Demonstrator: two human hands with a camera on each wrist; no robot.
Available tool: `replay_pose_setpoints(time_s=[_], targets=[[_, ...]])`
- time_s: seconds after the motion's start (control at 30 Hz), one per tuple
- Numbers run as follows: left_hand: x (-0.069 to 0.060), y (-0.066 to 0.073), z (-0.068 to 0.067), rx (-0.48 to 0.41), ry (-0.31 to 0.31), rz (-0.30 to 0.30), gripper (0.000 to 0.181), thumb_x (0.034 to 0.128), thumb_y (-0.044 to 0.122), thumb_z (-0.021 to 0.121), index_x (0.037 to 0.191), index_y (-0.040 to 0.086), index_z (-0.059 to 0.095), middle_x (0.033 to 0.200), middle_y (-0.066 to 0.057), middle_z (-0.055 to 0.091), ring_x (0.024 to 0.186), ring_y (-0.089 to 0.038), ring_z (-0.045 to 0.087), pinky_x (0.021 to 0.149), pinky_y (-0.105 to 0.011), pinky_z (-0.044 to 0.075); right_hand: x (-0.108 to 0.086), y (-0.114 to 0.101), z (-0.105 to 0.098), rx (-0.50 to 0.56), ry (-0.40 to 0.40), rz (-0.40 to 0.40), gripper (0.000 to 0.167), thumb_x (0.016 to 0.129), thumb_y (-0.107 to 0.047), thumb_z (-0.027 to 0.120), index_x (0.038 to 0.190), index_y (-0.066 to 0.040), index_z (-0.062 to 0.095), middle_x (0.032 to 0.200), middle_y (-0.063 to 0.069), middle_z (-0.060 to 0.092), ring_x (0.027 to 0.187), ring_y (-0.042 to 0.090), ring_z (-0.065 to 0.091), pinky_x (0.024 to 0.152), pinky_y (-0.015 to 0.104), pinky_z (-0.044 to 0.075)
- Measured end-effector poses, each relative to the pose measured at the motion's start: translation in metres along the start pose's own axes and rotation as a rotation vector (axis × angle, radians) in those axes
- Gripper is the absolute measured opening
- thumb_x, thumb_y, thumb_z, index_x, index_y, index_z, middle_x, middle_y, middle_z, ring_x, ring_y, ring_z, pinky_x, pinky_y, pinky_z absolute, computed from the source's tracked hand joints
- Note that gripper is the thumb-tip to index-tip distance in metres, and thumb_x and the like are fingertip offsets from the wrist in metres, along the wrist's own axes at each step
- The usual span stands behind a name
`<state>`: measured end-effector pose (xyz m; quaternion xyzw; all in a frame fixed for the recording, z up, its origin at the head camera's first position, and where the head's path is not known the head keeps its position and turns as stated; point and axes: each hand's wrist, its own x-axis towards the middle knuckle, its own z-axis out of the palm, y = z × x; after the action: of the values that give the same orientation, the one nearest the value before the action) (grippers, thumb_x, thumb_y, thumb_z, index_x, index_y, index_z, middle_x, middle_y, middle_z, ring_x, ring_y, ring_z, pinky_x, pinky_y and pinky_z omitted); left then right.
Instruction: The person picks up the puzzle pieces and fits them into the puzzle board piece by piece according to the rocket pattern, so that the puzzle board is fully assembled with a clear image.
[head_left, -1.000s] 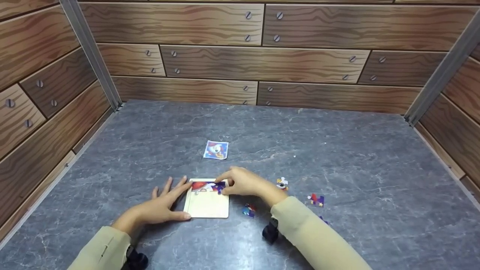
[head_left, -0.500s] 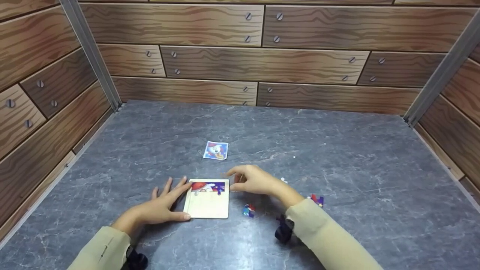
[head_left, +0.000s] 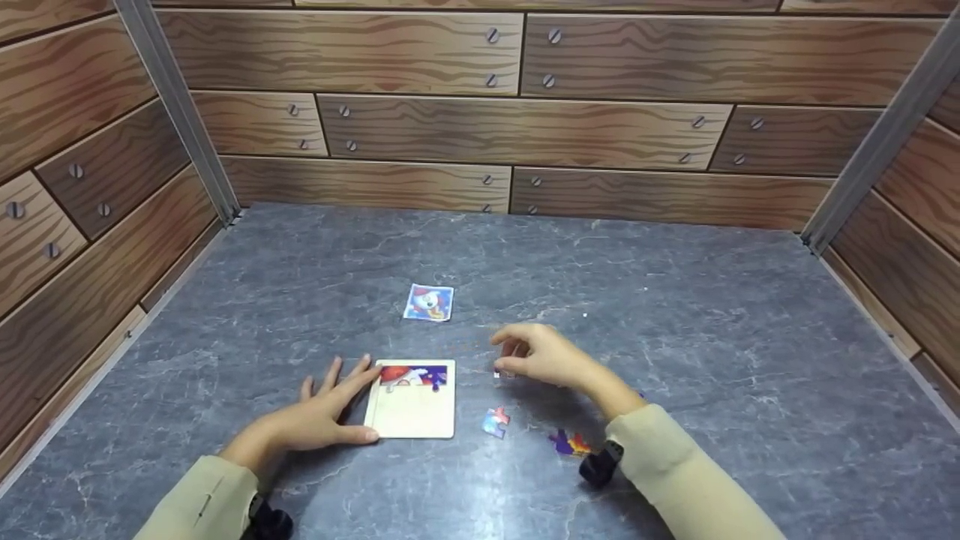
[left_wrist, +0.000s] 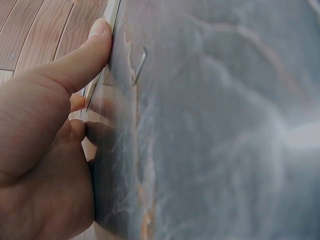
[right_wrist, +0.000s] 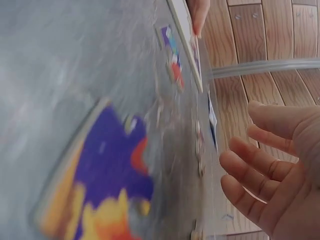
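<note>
A pale square puzzle board [head_left: 412, 416] has joined pieces in red, white and purple [head_left: 424, 376] along its far side, the rest bare. My left hand [head_left: 319, 416] lies at its left edge, fingers spread and thumb at the near corner; the left wrist view shows the thumb [left_wrist: 82, 60] against the board's edge. Right of the board my right hand [head_left: 551, 360] hovers with bent fingers and holds nothing; its fingers [right_wrist: 245, 170] are apart in the right wrist view. A small whitish piece [head_left: 496, 374] shows below its thumb, partly hidden.
A blue-and-red piece [head_left: 495, 422] lies just right of the board, and a purple, yellow and orange one [head_left: 571, 443] near the right cuff. Another purple bit [head_left: 641, 395] peeks out behind the forearm. A small picture card [head_left: 429, 302] lies beyond the board. Plank-patterned walls surround the table.
My right hand has let go of the pieces at the board's far right corner and moved right, above the table. The left hand stays at the board.
</note>
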<state>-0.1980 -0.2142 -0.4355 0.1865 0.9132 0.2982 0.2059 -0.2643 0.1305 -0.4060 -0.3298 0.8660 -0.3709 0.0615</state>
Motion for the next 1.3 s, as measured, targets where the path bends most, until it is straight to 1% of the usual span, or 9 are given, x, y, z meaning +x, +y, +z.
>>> replay_pose_setpoints(time_s=[0.23, 0.43, 0.47, 0.6, 0.67, 0.87, 0.97, 1.13, 1.3], targets=[[-0.001, 0.000, 0.001, 0.009, 0.017, 0.013, 0.090, 0.0811, 0.053, 0.063, 0.151, 0.025, 0.014, 0.155, -0.002, -0.004, 0.136, -0.034, -0.021, 0.099, -0.061, -0.019, -0.007, 0.008, -0.004, -0.006, 0.036, 0.053, 0.030, 0.083, -0.014, 0.069, 0.108, 0.002, 0.064, 0.086, 0.006, 0.064, 0.074, 0.015, 0.059, 0.060, 0.027, 0.051], [0.001, 0.000, 0.001, 0.004, 0.007, 0.007, 0.089, 0.0810, 0.054, 0.063, 0.151, 0.026, 0.014, 0.155, -0.002, -0.004, 0.136, -0.034, -0.021, 0.099, -0.061, -0.019, -0.010, 0.016, -0.005, 0.004, 0.047, 0.098, 0.029, 0.082, -0.014, 0.070, 0.106, 0.002, 0.064, 0.085, 0.006, 0.064, 0.073, 0.016, 0.059, 0.050, 0.027, 0.050], [0.001, 0.000, 0.001, 0.000, 0.005, 0.006, 0.089, 0.0810, 0.054, 0.063, 0.151, 0.026, 0.014, 0.155, -0.002, -0.004, 0.136, -0.034, -0.021, 0.099, -0.061, -0.019, -0.010, 0.017, -0.004, 0.004, 0.049, 0.103, 0.029, 0.082, -0.014, 0.070, 0.106, 0.001, 0.064, 0.085, 0.006, 0.064, 0.073, 0.016, 0.059, 0.050, 0.027, 0.050], [0.000, -0.001, 0.001, -0.004, 0.003, 0.002, 0.089, 0.0810, 0.054, 0.063, 0.151, 0.026, 0.014, 0.155, -0.002, -0.004, 0.136, -0.034, -0.021, 0.099, -0.060, -0.019, -0.010, 0.021, -0.004, -0.006, 0.048, 0.093, 0.027, 0.081, -0.013, 0.071, 0.103, 0.002, 0.065, 0.083, 0.005, 0.064, 0.073, 0.015, 0.059, 0.055, 0.027, 0.051], [0.000, -0.001, 0.001, -0.005, 0.004, 0.001, 0.089, 0.0808, 0.054, 0.063, 0.151, 0.026, 0.015, 0.155, -0.002, -0.004, 0.136, -0.034, -0.021, 0.099, -0.061, -0.019, -0.010, 0.022, -0.003, -0.014, 0.040, 0.093, 0.027, 0.081, -0.012, 0.071, 0.102, 0.003, 0.064, 0.083, 0.005, 0.064, 0.075, 0.016, 0.059, 0.062, 0.028, 0.051], [0.001, 0.000, 0.000, -0.015, -0.001, -0.002, 0.089, 0.0808, 0.053, 0.063, 0.151, 0.026, 0.015, 0.155, -0.003, -0.004, 0.136, -0.034, -0.022, 0.099, -0.061, -0.020, -0.009, 0.024, -0.002, -0.056, 0.010, 0.091, 0.031, 0.078, -0.013, 0.074, 0.103, 0.002, 0.065, 0.086, 0.007, 0.063, 0.079, 0.019, 0.059, 0.074, 0.034, 0.050], [0.000, 0.001, 0.000, -0.009, 0.001, -0.001, 0.089, 0.0808, 0.053, 0.063, 0.151, 0.026, 0.015, 0.155, -0.003, -0.004, 0.136, -0.034, -0.022, 0.098, -0.060, -0.020, -0.009, 0.025, -0.001, -0.079, 0.005, 0.076, 0.031, 0.075, -0.015, 0.077, 0.099, 0.002, 0.065, 0.087, 0.008, 0.062, 0.081, 0.021, 0.058, 0.076, 0.037, 0.049], [0.000, 0.001, -0.001, -0.021, -0.004, 0.005, 0.089, 0.0811, 0.052, 0.064, 0.151, 0.025, 0.015, 0.155, -0.003, -0.004, 0.136, -0.034, -0.022, 0.098, -0.061, -0.020, -0.009, 0.023, 0.000, -0.119, -0.005, 0.081, 0.031, 0.073, -0.018, 0.079, 0.096, -0.001, 0.065, 0.087, 0.006, 0.059, 0.082, 0.021, 0.055, 0.077, 0.038, 0.047], [0.001, 0.001, -0.001, -0.044, -0.012, -0.007, 0.089, 0.0808, 0.052, 0.064, 0.151, 0.026, 0.014, 0.155, -0.002, -0.006, 0.136, -0.032, -0.023, 0.098, -0.060, -0.021, -0.008, 0.021, 0.002, -0.158, -0.015, 0.100, 0.031, 0.072, -0.017, 0.079, 0.094, -0.003, 0.065, 0.088, 0.005, 0.055, 0.083, 0.021, 0.054, 0.079, 0.038, 0.045]])
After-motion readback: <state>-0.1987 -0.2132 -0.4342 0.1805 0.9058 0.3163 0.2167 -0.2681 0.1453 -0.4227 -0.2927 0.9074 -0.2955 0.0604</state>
